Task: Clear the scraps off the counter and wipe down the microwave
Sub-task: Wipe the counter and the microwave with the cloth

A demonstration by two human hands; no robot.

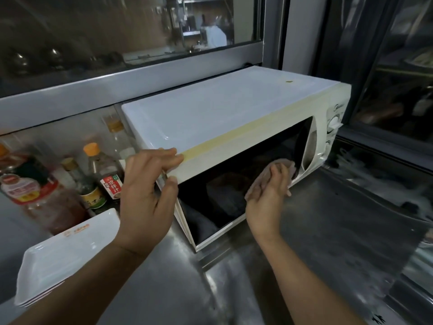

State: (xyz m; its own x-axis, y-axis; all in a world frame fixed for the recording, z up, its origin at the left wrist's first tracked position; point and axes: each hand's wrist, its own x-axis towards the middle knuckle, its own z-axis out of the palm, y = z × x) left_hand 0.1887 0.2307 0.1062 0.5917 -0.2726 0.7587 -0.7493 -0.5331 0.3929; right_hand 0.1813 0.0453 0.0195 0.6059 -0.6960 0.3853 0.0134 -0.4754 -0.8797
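Right hand (269, 195) presses cloth (264, 181) on microwave (222, 109) door | left hand (147, 195) grips corner

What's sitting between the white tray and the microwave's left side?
Head view: sauce bottles stand there against the back wall, left of the microwave and behind the white tray. The left hand also crosses that gap.

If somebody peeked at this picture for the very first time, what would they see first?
Probably the big white microwave in the middle of the shiny metal counter. Next, the two hands on it: the left hand grips the top front corner, and the right hand presses a brownish cloth against the dark door glass. Sauce bottles and a white tray sit off to the left.
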